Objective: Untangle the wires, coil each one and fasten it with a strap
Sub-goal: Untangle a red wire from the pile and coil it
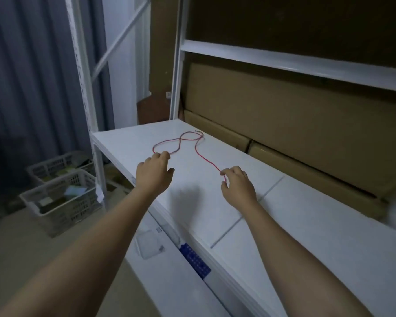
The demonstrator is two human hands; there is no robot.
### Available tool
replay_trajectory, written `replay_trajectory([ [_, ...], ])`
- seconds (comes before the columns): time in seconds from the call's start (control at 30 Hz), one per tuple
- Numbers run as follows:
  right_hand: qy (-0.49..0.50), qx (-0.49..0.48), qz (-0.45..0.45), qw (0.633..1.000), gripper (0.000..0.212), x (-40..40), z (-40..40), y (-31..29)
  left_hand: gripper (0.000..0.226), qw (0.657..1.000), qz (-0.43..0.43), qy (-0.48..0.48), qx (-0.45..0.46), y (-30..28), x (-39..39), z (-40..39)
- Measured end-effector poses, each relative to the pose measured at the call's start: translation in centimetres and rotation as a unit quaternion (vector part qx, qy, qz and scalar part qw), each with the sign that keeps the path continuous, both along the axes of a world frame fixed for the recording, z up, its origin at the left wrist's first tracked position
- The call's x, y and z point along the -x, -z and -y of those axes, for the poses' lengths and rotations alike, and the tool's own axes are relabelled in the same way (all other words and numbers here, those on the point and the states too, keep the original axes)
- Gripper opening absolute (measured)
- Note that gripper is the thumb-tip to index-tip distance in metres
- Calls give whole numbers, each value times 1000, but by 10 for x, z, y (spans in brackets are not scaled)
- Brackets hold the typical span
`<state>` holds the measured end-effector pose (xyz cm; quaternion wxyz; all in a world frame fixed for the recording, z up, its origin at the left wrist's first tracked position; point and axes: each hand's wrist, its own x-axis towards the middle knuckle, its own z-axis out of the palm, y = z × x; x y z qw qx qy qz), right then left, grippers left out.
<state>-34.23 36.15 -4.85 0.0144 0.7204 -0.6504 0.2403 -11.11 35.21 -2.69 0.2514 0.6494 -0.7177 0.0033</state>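
Centrally in the frame, two bare forearms reach forward from the bottom edge, and the hands sit well apart over a white tabletop (295,213). Right of centre, the right hand (238,187) pinches a thin red wire (205,157) between thumb and forefinger, the other fingers loosely curled. Left of centre, the left hand (154,172) has its fingers bent down at the near end of the wire's loop, fingertips touching it; whether they actually grip the wire cannot be told.

From the right hand the wire runs up and to the left across the tabletop, bends near the far edge, then crosses itself in a figure-eight loop that comes back down to the left hand. Its frayed ends lie near the top of the loop, toward the middle of the frame.

Behind the tabletop, across the right half of the frame, flat brown cardboard boxes (284,124) lean against white shelf rails (290,59). In the lower left, two grey plastic baskets (62,195) stand on the floor, with blurred items inside. A dark curtain (32,65) fills the upper left.
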Motion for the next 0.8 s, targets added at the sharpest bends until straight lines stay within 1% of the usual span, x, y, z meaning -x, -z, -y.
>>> replay_trajectory([
  [0.17,25,-47,8,999,29,-70,98,-3,40,1000,3,-17,-15,-1,-76,76],
  [0.33,70,-104,14,992,30,-101,167,5,41,999,5,-2,-43,4,-117,155],
  [0.53,129,-109,47,984,33,-100,255,9,41,997,1,44,-56,10,-131,257],
  [0.67,192,-102,112,970,37,-97,322,15,42,996,5,81,-42,9,-130,325],
  [0.73,216,-110,135,961,42,-95,361,15,43,994,10,101,-43,5,-128,364],
  [0.8,245,-120,155,950,42,-94,390,16,43,991,22,127,-49,2,-124,395],
])
